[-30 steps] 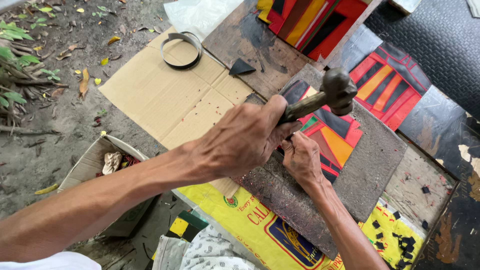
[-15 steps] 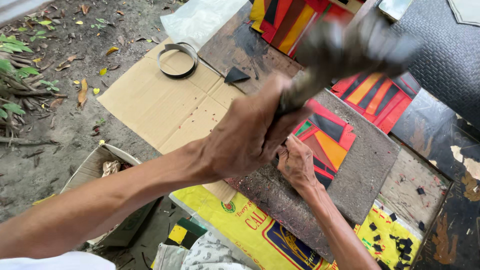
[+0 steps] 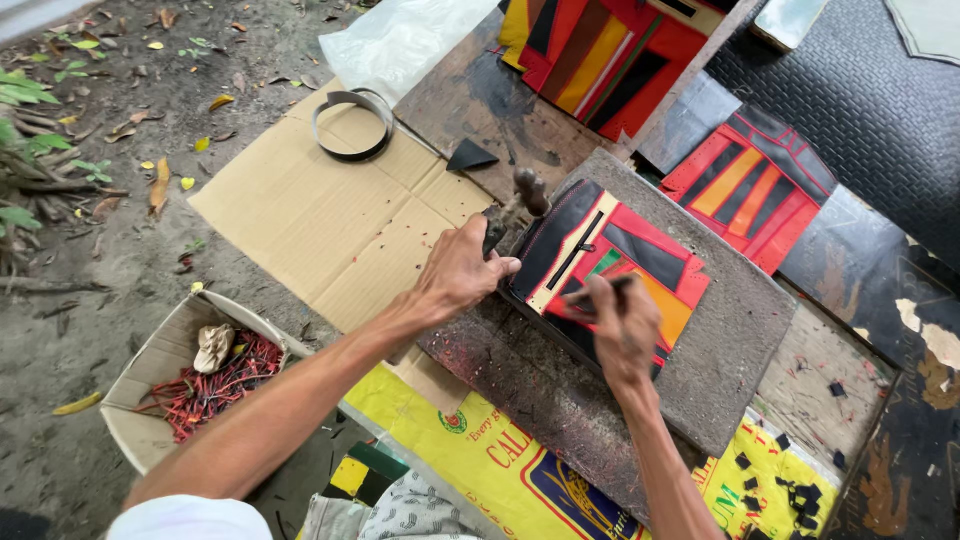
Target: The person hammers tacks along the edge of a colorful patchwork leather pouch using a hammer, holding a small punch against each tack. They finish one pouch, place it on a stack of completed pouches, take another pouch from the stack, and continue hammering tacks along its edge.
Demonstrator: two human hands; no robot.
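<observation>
My left hand (image 3: 460,272) grips the handle of a dark hammer (image 3: 527,192), whose head sits low at the left edge of the grey slab (image 3: 730,340). A patchwork piece (image 3: 640,250) of red, black, orange and cream strips lies on that slab. My right hand (image 3: 622,325) rests on the piece's near side and pinches a thin dark tool (image 3: 598,292) against it. The tool's tip is hidden by my fingers.
Two more striped patchwork pieces lie at the back (image 3: 610,50) and right (image 3: 750,185). A flat cardboard sheet (image 3: 320,220) carries a metal ring (image 3: 350,125). A small black triangle (image 3: 470,155) lies on the bench. A box of red scraps (image 3: 205,375) stands lower left; a yellow printed sack (image 3: 760,470) lies in front.
The hammer was raised above the piece, swung in a blur, and is now lowered to the left of it. My right hand has shifted slightly toward the near side.
</observation>
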